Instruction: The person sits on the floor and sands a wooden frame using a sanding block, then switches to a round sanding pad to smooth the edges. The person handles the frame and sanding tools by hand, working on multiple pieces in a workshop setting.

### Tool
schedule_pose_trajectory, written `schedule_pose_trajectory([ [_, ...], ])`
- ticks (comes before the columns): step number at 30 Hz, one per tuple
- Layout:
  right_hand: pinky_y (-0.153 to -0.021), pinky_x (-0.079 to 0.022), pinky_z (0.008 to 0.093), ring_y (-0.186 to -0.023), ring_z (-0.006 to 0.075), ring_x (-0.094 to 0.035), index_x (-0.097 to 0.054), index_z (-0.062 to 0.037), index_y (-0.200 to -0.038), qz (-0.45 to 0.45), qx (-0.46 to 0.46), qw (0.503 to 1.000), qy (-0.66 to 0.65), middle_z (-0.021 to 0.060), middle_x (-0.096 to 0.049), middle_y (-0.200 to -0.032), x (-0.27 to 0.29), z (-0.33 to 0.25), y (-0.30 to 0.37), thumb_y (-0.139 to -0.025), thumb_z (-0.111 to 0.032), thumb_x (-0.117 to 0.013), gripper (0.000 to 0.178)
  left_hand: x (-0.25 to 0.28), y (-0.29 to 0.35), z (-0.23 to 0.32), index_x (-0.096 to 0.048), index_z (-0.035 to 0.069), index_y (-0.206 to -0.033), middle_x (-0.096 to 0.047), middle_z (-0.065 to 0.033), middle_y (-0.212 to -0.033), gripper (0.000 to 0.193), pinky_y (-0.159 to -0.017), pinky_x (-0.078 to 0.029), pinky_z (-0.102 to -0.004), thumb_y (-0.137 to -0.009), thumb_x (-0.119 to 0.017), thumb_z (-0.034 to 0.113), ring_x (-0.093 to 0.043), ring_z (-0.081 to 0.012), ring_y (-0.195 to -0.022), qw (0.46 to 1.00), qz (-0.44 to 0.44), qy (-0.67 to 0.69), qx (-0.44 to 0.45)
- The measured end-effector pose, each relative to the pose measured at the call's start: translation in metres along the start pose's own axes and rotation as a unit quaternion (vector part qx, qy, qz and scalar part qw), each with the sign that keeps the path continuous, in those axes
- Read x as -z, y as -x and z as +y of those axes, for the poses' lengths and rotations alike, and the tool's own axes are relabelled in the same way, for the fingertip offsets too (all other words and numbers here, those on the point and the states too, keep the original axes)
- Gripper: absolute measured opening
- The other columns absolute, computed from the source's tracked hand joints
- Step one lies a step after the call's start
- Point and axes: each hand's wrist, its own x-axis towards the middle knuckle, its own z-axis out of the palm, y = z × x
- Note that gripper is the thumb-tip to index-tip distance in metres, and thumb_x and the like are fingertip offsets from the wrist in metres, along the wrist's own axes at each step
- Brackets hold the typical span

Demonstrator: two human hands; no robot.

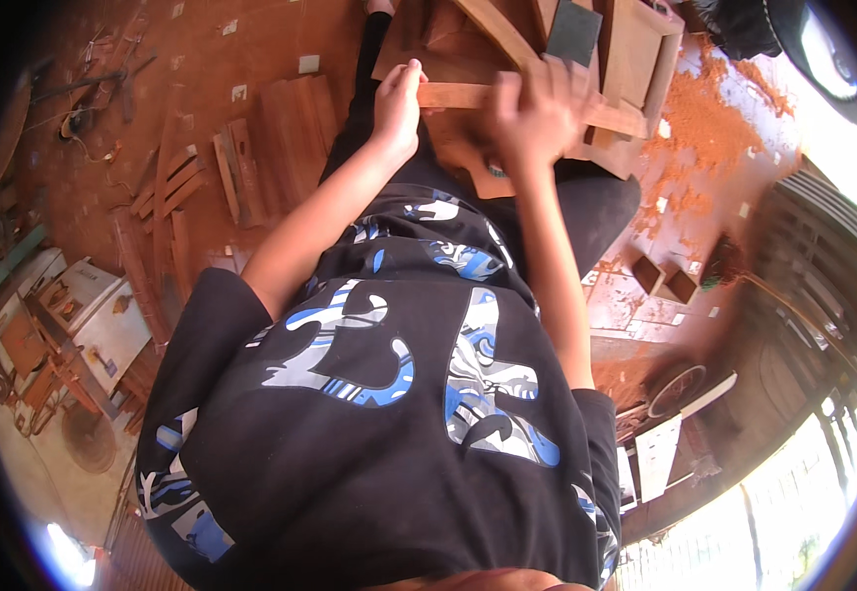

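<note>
Near the top of the head view, my left hand [399,110] is closed around the left end of a narrow reddish wooden strip [454,96], thumb lying along it. My right hand [544,113] is over the strip further right, its fingers smeared by motion; whether it grips anything is unclear. Just beyond the right fingers, a flat dark grey-green block [574,33] rests among the wooden pieces. The strip lies over a wooden frame-like piece [635,94] in front of my legs. A small round object [495,169] shows partly below my right wrist.
Stacked boards [296,123] and loose wooden slats [174,187] lie on the floor to the left. A white box-like unit [103,320] stands at lower left. Sawdust [709,118] covers the floor at right, near small open wooden boxes [663,280]. Another person's dark-clothed part [739,28] shows at upper right.
</note>
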Motion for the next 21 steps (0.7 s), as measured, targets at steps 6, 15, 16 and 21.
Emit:
schedule_pose_trajectory([
  [6, -0.117, -0.034, 0.0532, -0.135, 0.0374, -0.052, -0.072, -0.0189, -0.122, -0.088, 0.120, 0.989, -0.023, 0.0095, -0.067, -0.134, 0.024, 0.013, -0.009, -0.096, -0.045, -0.062, 0.038, 0.004, 0.012, 0.013, -0.056, 0.010, -0.088, -0.059, -0.0060, -0.078, 0.031, -0.061, -0.053, -0.0319, -0.106, -0.057, 0.034, -0.061, -0.0189, -0.063, 0.998, 0.000, 0.013, 0.064],
  [15, -0.113, -0.033, 0.0605, -0.120, 0.0368, -0.056, -0.073, -0.0131, -0.106, 0.022, -0.049, 0.998, -0.012, 0.0081, -0.067, -0.117, 0.001, 0.026, 0.006, -0.092, -0.040, -0.065, 0.031, -0.001, 0.011, 0.012, -0.054, 0.012, -0.088, -0.058, -0.0037, -0.080, 0.032, -0.060, -0.052, -0.0312, -0.106, -0.057, 0.038, -0.060, -0.0165, -0.065, 0.998, -0.040, 0.015, 0.048],
  [16, -0.113, -0.034, 0.0572, -0.115, 0.0330, -0.058, -0.073, -0.0117, -0.105, 0.028, 0.018, 0.999, -0.023, 0.0084, -0.067, -0.116, -0.001, 0.003, 0.009, -0.091, -0.038, -0.065, 0.031, 0.002, 0.014, 0.008, -0.054, 0.013, -0.086, -0.055, -0.0012, -0.079, 0.032, -0.059, -0.047, -0.0289, -0.106, -0.057, 0.038, -0.056, -0.0142, -0.065, 0.999, -0.037, 0.015, 0.036],
  [21, -0.112, -0.042, 0.0529, -0.129, 0.0364, -0.056, -0.073, -0.0111, -0.119, -0.017, 0.070, 0.982, -0.174, 0.0127, -0.065, -0.131, 0.032, 0.023, -0.001, -0.087, -0.016, -0.071, 0.033, -0.001, 0.008, 0.008, -0.053, 0.018, -0.079, -0.046, 0.0058, -0.079, 0.036, -0.059, -0.039, -0.0238, -0.103, -0.062, 0.043, -0.044, -0.0062, -0.071, 0.997, -0.043, 0.042, 0.041],
])
